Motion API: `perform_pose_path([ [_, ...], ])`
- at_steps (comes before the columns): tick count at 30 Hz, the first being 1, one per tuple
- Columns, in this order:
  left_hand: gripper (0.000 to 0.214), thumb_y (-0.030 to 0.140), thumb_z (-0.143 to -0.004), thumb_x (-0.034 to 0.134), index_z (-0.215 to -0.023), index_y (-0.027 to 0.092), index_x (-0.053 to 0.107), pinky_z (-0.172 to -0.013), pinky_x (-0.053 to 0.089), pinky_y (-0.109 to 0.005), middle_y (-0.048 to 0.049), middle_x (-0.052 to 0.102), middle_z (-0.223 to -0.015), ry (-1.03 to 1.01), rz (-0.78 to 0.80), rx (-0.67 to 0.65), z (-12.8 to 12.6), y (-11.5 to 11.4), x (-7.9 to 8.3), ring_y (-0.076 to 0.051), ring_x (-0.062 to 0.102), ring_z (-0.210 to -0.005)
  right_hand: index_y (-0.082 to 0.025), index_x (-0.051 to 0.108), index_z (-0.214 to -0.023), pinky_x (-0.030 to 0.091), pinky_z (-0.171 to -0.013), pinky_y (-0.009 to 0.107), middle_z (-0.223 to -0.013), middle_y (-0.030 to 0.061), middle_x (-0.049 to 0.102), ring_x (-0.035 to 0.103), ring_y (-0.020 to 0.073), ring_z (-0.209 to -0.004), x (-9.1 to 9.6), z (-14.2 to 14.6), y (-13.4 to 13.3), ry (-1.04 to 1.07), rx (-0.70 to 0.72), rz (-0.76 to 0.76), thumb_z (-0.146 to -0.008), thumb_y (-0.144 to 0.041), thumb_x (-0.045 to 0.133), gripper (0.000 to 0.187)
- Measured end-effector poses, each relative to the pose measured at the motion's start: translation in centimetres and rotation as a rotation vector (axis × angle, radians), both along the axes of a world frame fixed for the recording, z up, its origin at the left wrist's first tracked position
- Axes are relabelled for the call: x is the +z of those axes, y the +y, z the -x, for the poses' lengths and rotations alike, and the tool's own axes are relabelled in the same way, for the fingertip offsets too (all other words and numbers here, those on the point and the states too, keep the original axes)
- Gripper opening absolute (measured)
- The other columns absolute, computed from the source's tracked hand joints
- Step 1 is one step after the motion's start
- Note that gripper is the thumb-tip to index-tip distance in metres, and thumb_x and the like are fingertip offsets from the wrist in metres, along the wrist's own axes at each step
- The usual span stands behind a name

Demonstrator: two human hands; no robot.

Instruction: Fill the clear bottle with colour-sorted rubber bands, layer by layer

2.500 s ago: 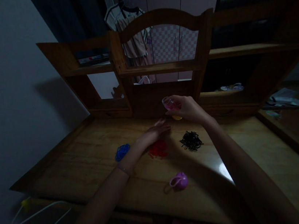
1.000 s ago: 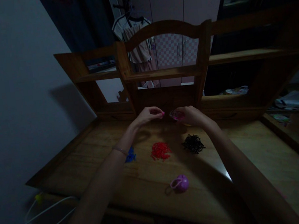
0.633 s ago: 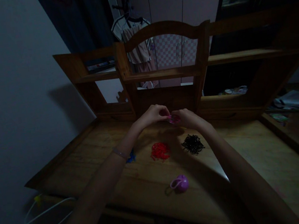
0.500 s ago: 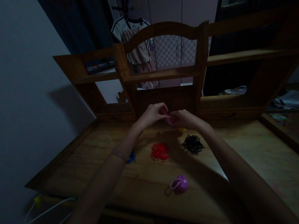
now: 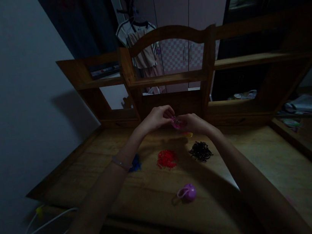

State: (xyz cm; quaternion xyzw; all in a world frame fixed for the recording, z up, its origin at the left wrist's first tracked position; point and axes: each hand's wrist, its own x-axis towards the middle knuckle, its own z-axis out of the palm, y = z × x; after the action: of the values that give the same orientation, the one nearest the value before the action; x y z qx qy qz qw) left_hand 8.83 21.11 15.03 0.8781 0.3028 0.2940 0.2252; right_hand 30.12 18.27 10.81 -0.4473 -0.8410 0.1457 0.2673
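Above the far part of the desk, my left hand (image 5: 159,117) and my right hand (image 5: 193,122) meet around a small pink, partly see-through object (image 5: 176,122). Both hands are closed on it with pinched fingers; its exact kind is too small and dark to make out. Beneath them lie a pile of small red strips (image 5: 167,159) and a pile of black ones (image 5: 201,151). A blue pile (image 5: 135,163) shows partly behind my left forearm. Some yellow pieces (image 5: 188,134) peek out under my right hand. Nearer to me rests a purple ball with a loop (image 5: 190,192).
A wooden shelf unit (image 5: 168,79) rises at the back of the desk (image 5: 151,194). The wall (image 5: 23,111) stands on the left, with a white cable (image 5: 50,222) by the desk's edge. Plastic bags (image 5: 309,105) lie at the far right.
My left forearm has shifted slightly left, uncovering more of the blue pile. The pink object has turned a little between my fingers, and both hands stay on it.
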Motion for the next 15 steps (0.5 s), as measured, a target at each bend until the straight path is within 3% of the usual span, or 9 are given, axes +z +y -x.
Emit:
perform_pose_path([
  [6,0.009,0.021,-0.076,0.070,-0.082,0.015,0.073,-0.067,0.047,-0.023,-0.0029,0.073,-0.077,0.070,-0.109,0.064,-0.2,-1.0,0.5,-0.014,0.067,-0.074,-0.022,0.070,-0.108,0.041,-0.063,0.023,-0.085,0.0016,0.072,0.064,0.0178,-0.075,0.2,0.0,-0.1,0.013,-0.011,0.004,-0.068,-0.031,0.077,0.041],
  [11,0.014,0.020,-0.082,0.064,-0.089,0.017,0.076,-0.071,0.047,-0.023,-0.0033,0.075,-0.082,0.105,-0.116,0.010,-0.4,-1.4,0.7,-0.015,0.068,-0.078,-0.019,0.070,-0.102,0.041,-0.062,0.022,-0.080,0.0008,0.071,0.063,0.0168,-0.074,0.5,0.0,-0.3,0.056,0.015,0.001,-0.069,-0.032,0.077,0.036],
  [15,0.017,0.022,-0.086,0.059,-0.094,0.019,0.074,-0.079,0.047,-0.025,-0.0021,0.074,-0.091,-0.040,-0.172,0.071,-0.6,-1.7,1.3,-0.015,0.067,-0.086,-0.018,0.068,-0.107,0.046,-0.070,0.024,-0.089,0.0021,0.071,0.065,0.0181,-0.083,0.7,0.1,-0.4,0.256,0.068,0.079,-0.070,-0.038,0.077,0.044],
])
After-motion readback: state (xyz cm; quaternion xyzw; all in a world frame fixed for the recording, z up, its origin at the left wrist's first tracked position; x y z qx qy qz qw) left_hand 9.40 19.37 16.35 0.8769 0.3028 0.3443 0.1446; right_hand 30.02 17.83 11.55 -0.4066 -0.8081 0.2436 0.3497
